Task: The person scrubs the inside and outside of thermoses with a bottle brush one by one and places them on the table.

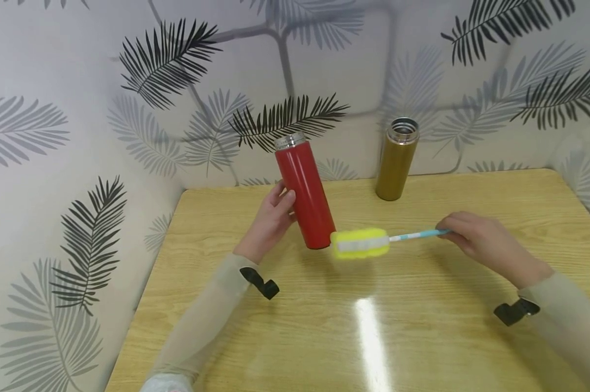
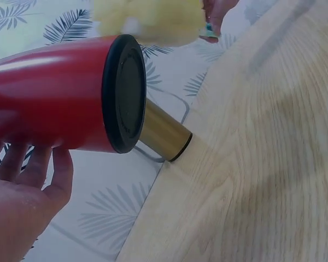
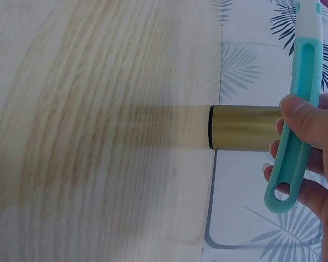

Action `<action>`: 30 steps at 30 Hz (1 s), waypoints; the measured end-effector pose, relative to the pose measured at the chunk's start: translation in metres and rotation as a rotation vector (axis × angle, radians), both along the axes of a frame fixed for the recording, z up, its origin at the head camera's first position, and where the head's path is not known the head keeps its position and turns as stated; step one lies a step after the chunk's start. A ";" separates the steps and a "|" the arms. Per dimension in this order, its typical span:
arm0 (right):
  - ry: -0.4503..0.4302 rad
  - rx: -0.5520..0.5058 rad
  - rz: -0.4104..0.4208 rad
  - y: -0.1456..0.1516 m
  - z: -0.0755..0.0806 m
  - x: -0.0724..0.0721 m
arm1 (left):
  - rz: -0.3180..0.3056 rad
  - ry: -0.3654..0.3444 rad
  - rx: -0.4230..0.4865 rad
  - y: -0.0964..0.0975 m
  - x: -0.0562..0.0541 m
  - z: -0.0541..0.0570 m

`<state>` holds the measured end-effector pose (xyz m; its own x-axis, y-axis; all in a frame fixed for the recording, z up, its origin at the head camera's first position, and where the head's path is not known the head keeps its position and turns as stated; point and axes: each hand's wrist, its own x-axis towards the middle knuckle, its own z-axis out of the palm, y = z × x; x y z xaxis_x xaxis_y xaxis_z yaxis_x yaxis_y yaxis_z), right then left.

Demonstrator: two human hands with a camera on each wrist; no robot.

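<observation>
A red thermos bottle [image 1: 307,193] without a lid leans in my left hand [image 1: 274,218], its steel mouth up and away to the left. My fingers and thumb grip its side, and its black base [image 2: 132,94] faces the left wrist camera. In my right hand [image 1: 483,242] is a bottle brush, held by its teal and white handle [image 3: 300,125] between thumb and fingers. The brush's yellow sponge head [image 1: 361,243] points left and overlaps the bottle's lower end in the head view.
Toward the back of the wooden table [image 1: 295,326] stands a lidless gold thermos bottle [image 1: 397,163], upright. Behind the table rises a wall [image 1: 334,65] with a leaf pattern, and another wall runs along the left side.
</observation>
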<state>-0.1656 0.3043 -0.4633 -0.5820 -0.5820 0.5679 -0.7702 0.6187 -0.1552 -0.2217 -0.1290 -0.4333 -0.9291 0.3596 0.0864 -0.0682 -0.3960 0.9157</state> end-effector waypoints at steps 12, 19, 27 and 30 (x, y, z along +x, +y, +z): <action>0.049 0.002 0.017 0.001 -0.005 0.003 | 0.064 0.003 0.084 -0.016 -0.003 0.001; 0.079 -0.010 0.030 -0.003 -0.002 0.002 | 0.077 0.007 0.098 -0.017 -0.002 -0.002; 0.140 -0.029 0.012 -0.013 0.011 -0.006 | 0.193 0.113 -0.230 -0.013 0.003 0.003; 0.139 -0.039 -0.019 -0.016 0.016 -0.009 | 0.241 0.161 -0.331 -0.010 0.003 0.005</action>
<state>-0.1751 0.2885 -0.4476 -0.5068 -0.5475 0.6659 -0.7741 0.6289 -0.0720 -0.2185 -0.1391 -0.4286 -0.9740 0.1672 0.1531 0.1437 -0.0669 0.9874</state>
